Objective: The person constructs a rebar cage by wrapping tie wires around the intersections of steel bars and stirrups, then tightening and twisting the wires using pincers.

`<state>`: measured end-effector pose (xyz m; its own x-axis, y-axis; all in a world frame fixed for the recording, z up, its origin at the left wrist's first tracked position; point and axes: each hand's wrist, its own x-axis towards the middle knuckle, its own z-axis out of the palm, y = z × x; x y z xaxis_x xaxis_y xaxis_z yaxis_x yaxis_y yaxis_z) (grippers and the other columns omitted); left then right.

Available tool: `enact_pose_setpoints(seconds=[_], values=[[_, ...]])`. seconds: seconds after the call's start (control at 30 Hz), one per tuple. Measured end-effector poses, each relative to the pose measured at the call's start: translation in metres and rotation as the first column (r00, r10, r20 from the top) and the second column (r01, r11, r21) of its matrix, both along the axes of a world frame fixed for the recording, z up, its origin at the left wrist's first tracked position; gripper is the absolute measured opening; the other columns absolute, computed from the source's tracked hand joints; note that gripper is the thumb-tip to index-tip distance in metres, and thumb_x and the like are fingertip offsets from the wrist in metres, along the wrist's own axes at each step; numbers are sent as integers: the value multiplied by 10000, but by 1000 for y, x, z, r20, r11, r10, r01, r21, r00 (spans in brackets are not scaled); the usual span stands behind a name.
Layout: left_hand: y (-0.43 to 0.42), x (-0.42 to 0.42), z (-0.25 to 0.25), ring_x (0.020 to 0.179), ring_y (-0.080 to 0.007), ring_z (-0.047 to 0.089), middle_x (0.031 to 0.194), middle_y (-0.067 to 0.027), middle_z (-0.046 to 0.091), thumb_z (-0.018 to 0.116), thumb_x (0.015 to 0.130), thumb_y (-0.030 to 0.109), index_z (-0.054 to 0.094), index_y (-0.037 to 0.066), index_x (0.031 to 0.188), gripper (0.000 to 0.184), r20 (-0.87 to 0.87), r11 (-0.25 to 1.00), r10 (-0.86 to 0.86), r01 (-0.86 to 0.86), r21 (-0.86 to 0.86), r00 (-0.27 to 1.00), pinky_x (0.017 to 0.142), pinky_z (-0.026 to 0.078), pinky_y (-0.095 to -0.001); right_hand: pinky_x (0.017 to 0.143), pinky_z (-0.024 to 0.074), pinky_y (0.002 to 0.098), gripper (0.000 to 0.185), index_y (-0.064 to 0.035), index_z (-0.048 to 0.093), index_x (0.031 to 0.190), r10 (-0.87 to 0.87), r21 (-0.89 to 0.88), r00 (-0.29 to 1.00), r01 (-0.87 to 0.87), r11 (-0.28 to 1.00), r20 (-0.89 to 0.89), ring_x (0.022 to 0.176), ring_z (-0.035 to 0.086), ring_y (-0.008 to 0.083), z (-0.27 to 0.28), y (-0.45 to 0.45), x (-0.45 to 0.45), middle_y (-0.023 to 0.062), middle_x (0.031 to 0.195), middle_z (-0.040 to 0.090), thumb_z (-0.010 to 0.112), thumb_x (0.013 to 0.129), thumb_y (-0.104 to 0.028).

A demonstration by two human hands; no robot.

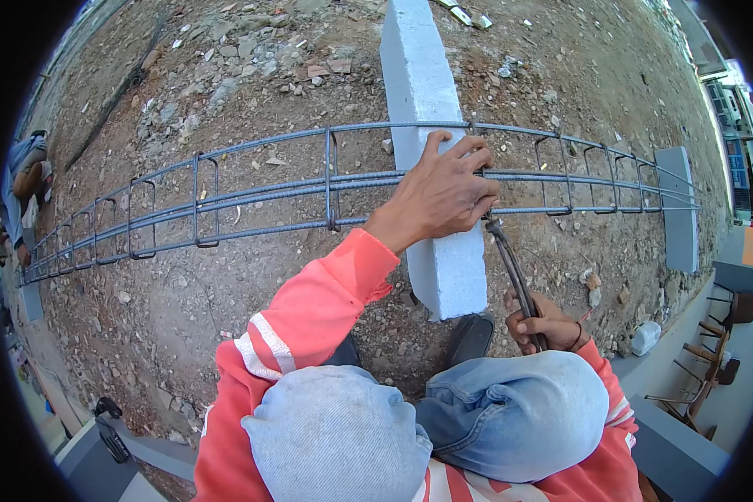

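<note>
A long rebar cage (pixel 263 194), made of thin steel bars with square stirrups (pixel 330 180), lies across a pale block (pixel 448 268). Over that block, my left hand (pixel 443 184) reaches onto the cage, its fingers curled around the bars at a stirrup. Part of the stirrup is hidden beneath the fingers. My right hand (pixel 544 322), beside my right knee, is closed around the handles of a pair of pincers (pixel 513 272). The pincers' head touches or nearly touches the lower bar just below my left fingertips. Any wire in the jaws is too small to make out.
Another pale block (pixel 679 209) supports the cage's right end. At the far left a person (pixel 32 180) crouches by the cage's other end. Rubble (pixel 234 58) litters the dirt ground. Chairs (pixel 707 360) stand at the lower right, and a white lump (pixel 645 338) lies nearby.
</note>
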<state>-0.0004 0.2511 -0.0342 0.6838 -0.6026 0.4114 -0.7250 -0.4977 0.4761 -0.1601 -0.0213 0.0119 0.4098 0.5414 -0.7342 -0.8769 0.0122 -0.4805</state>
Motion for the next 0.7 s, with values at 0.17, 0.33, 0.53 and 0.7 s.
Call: enact_pose_setpoints(seconds=[0.17,0.33,0.53,0.7], values=[[-2,0,-1,1333,-250,494,1192,-60,634,686,924,321,770,167,945,176,3,1000,8,-8,5,1000,1101,336,-564,679,546,418,270,21,546,1099,932,-874,277,480,78,235,775,679,349,26,3,-20,199,981,655,627,939,-180],[-2,0,-2,1338,-245,486,1195,-61,630,680,930,329,772,175,963,182,-10,1000,7,-7,8,1000,1105,319,-561,550,487,460,348,-10,613,908,740,-923,580,353,149,341,542,626,363,12,24,-31,144,600,614,795,870,-303],[1,6,4,1231,-279,581,1127,-90,664,694,923,272,759,132,993,170,-22,993,-28,26,-115,999,1060,403,-501,576,492,404,421,16,642,839,477,-919,788,296,261,389,559,607,228,-21,42,-37,107,644,641,888,783,-321],[-24,72,52,962,-389,689,1014,-202,704,632,923,283,713,36,1010,275,-117,995,70,-78,-65,991,846,545,-467,655,551,505,321,1,640,963,489,-931,793,289,223,363,725,719,426,-29,41,-46,222,758,710,792,870,-267]])
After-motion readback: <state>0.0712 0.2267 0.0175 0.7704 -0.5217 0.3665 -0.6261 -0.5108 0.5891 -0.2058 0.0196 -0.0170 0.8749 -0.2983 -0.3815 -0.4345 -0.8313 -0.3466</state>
